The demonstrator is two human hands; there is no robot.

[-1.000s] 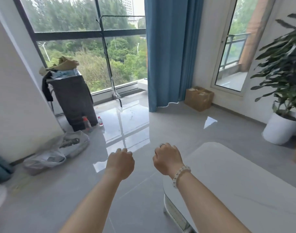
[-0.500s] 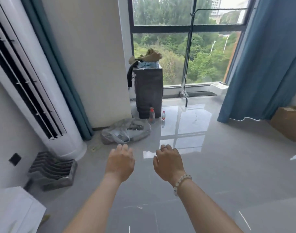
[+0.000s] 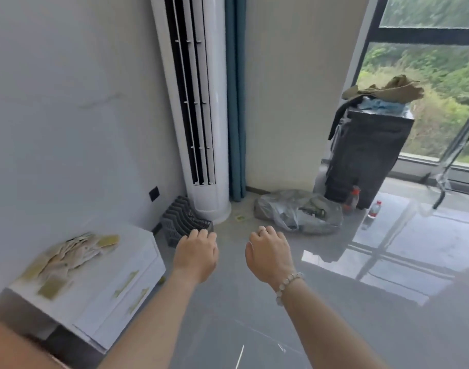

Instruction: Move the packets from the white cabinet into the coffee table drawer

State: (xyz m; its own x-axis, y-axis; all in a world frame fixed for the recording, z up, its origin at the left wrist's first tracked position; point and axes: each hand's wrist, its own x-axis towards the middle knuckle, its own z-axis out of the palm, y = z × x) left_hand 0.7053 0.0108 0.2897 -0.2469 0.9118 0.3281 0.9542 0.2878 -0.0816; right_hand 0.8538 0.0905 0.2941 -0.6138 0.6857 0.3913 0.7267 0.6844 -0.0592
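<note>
Both hands are stretched out in front of the person, palms down, over the grey floor (image 3: 334,328). The left hand (image 3: 196,253) has its fingers curled loosely downward, holding nothing and touching nothing. The right hand (image 3: 270,251), with a ring on one finger and a bead bracelet (image 3: 288,284) at the wrist, is likewise loosely curled and empty. The two hands hang side by side, a small gap between them.

Compared with half a second ago, the view has swung to the left: the tall white air conditioner (image 3: 198,102) now stands at twelve o'clock instead of the far left, the window (image 3: 427,75) has slid off to two o'clock, and the white cabinet (image 3: 116,286), earlier only a corner at the lower left, is now largely in sight. The hands keep much the same pose as before.

The packets (image 3: 68,259) lie in a loose, blurred heap on top of the white cabinet, at about nine o'clock from the left hand and well apart from it. A grey slotted rack (image 3: 182,222) sits on the floor between the cabinet and the air conditioner, just beyond the left hand's fingers. A plastic bag (image 3: 297,214) lies at one o'clock from the right hand.
</note>
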